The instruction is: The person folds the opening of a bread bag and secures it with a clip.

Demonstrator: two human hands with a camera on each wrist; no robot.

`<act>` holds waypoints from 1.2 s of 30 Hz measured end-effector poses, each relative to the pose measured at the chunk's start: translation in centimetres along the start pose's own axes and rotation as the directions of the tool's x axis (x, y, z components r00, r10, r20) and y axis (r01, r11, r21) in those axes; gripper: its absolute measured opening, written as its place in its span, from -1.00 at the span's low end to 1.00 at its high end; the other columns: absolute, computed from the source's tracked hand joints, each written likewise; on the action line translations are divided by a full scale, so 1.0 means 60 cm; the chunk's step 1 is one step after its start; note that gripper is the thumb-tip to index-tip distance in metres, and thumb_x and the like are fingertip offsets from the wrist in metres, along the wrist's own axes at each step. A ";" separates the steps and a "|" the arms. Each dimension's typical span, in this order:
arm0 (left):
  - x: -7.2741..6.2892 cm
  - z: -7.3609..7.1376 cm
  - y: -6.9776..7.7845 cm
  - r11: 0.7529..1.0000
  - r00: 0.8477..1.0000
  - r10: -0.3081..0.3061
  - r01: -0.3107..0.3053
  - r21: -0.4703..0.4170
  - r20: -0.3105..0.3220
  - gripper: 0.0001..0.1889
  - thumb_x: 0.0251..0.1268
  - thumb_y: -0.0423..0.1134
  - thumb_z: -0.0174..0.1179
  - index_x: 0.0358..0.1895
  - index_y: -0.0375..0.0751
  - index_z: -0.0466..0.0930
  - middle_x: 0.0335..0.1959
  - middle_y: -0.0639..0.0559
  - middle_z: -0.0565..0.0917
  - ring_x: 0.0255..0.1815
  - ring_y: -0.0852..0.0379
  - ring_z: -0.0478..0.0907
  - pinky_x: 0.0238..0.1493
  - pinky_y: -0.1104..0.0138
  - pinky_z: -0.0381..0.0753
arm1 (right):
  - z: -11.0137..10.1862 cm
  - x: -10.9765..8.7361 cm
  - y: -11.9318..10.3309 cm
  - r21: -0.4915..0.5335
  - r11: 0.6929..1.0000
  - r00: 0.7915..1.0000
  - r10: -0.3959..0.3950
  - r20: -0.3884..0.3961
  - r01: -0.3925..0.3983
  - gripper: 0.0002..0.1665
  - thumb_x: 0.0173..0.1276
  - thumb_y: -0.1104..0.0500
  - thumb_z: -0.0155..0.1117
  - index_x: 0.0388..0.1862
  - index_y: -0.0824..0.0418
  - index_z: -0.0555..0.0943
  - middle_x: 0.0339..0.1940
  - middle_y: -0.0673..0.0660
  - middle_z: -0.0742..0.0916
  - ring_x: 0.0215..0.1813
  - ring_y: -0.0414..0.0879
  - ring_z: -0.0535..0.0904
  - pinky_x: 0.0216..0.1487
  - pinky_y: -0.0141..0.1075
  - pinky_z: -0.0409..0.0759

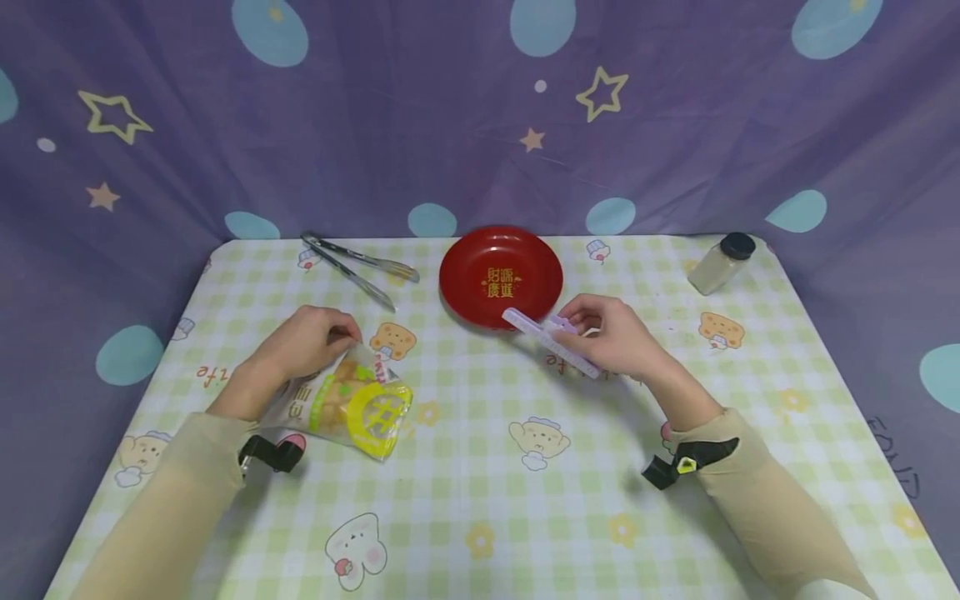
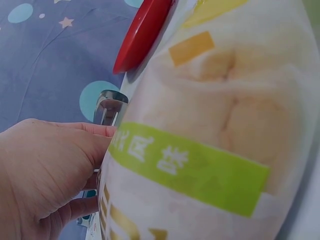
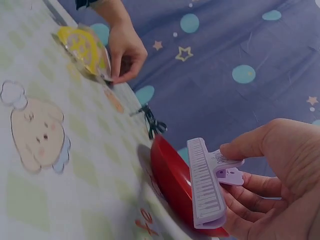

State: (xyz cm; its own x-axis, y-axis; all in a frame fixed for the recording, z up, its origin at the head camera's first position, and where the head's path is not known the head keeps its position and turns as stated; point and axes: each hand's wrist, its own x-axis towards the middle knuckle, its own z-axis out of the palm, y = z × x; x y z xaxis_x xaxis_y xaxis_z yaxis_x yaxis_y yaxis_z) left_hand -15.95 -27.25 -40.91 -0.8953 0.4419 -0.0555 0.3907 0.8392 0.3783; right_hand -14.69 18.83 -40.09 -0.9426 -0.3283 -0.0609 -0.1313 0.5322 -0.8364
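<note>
My left hand (image 1: 302,346) pinches the upper edge of a clear plastic bread bag (image 1: 351,407) with yellow and green print, at the left of the table. In the left wrist view the bag (image 2: 210,125) fills much of the picture, pale pieces of bread showing through it. My right hand (image 1: 617,335) grips a lilac bag clip (image 1: 551,343) by its handle, above the table near the plate's front edge. The long bar of the clip (image 3: 204,185) points away from the fingers in the right wrist view, and nothing is seen between its sides.
A red plate (image 1: 468,287) with gold characters stands at the back centre. Metal tongs (image 1: 348,262) lie to its left, spread apart. A black-lidded jar (image 1: 718,268) is at the back right. Behind the checked tablecloth (image 1: 450,492) hangs a purple curtain (image 1: 420,125).
</note>
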 end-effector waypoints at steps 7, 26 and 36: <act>0.001 0.005 -0.004 1.000 1.000 0.005 -0.005 -0.001 -0.003 -0.91 0.43 -0.40 0.34 -0.21 -0.17 0.81 -0.20 -0.07 0.84 -0.15 -0.03 0.79 0.02 -0.01 0.77 | 0.032 0.009 -0.019 0.081 0.996 0.998 -0.036 0.059 0.031 -0.78 0.37 0.20 0.50 -0.06 0.24 0.72 -0.20 0.16 0.73 -0.19 -0.02 0.65 -0.15 -0.36 0.66; -0.002 0.003 0.003 0.989 0.999 0.040 -0.037 0.145 -0.013 -0.93 0.44 -0.31 0.37 -0.23 -0.03 0.78 -0.25 0.05 0.72 -0.26 0.06 0.62 -0.12 0.04 0.66 | 0.136 0.034 -0.046 0.080 0.990 0.977 -0.131 0.167 0.119 -0.81 0.32 0.16 0.55 -0.15 0.12 0.71 -0.36 0.04 0.66 -0.33 -0.12 0.57 -0.22 -0.36 0.57; -0.002 0.002 0.003 0.983 0.999 0.045 -0.042 0.180 -0.014 -0.91 0.44 -0.28 0.37 -0.24 0.05 0.76 -0.27 0.09 0.70 -0.34 0.11 0.52 -0.25 0.13 0.54 | 0.192 0.040 -0.063 0.117 0.993 0.970 -0.020 0.241 -0.009 -0.84 0.35 0.11 0.53 -0.19 0.10 0.71 -0.37 0.02 0.71 -0.34 -0.15 0.55 -0.23 -0.37 0.51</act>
State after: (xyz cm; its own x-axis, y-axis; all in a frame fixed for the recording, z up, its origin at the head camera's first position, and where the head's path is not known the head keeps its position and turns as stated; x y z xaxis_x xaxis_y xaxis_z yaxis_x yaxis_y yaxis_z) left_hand -15.77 -27.10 -40.93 -0.8798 0.4747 -0.0252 0.4599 0.8633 0.2076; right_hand -12.96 7.06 -43.35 -0.8378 -0.5174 -0.1741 -0.0861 0.4402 -0.8938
